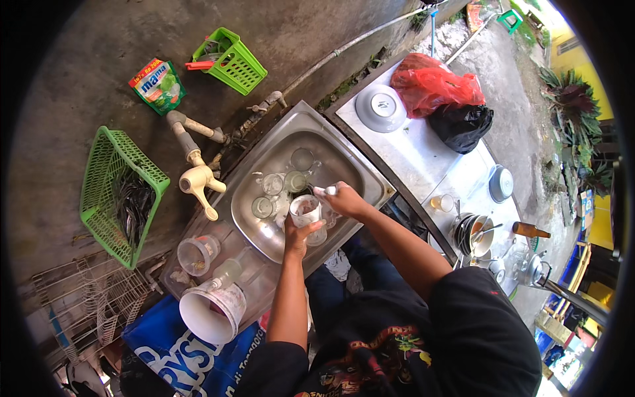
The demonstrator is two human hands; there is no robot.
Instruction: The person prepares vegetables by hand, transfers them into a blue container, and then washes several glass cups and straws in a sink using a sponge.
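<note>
My left hand [297, 237] grips a foamy drinking glass [305, 213] over the stainless steel sink [248, 208], its mouth tilted up. My right hand [343, 199] is just to the right of that glass, fingers curled, with white suds on them. Whether it holds something is hidden. Several wet glasses lie in the basin, among them one glass [302, 159] near the far side and another glass [262, 207] at the left. A further glass [317, 235] shows below my hands.
A cream tap [198, 179] juts from the wall, beside a green basket [124, 198]. A plastic tub [198, 254] and a white bucket [212, 312] stand on the drainboard. Rightward, a tiled counter [421, 164] bears a bowl [381, 108], plastic bags [436, 84] and stacked dishes [471, 233].
</note>
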